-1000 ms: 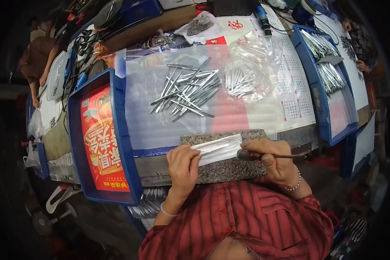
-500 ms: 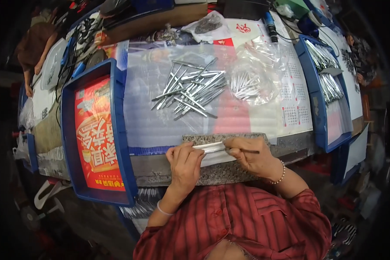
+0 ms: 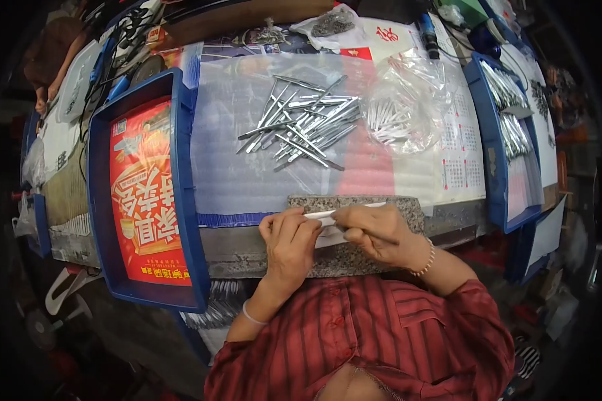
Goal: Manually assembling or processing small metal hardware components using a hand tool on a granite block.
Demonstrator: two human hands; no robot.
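At the far left a blue tray [image 3: 180, 200] lined with a red printed sheet [image 3: 144, 194] is seen, and further right a loose pile of metal pieces [image 3: 304, 127] is spread on the pale table cover [image 3: 234, 174]. On the near edge a speckled granite block [image 3: 354, 230] is laid, and over it a pale, flat strip [image 3: 328, 215] is held between both hands. The left hand [image 3: 289, 240] is curled down on the strip's left end, pinning it to the block; the right hand [image 3: 374, 230] is closed around a thin dark tool [image 3: 381, 235], whose tip cannot be made out. The strip's long axis is set across the body, left to right, slightly raised toward the right. A working or scraping pass along the strip is judged to be in hand; a steady hold and a stroke along that axis would be called for next. Further right a clear bag [image 3: 408, 107] of similar pieces and a second blue tray [image 3: 495, 154] are seen.
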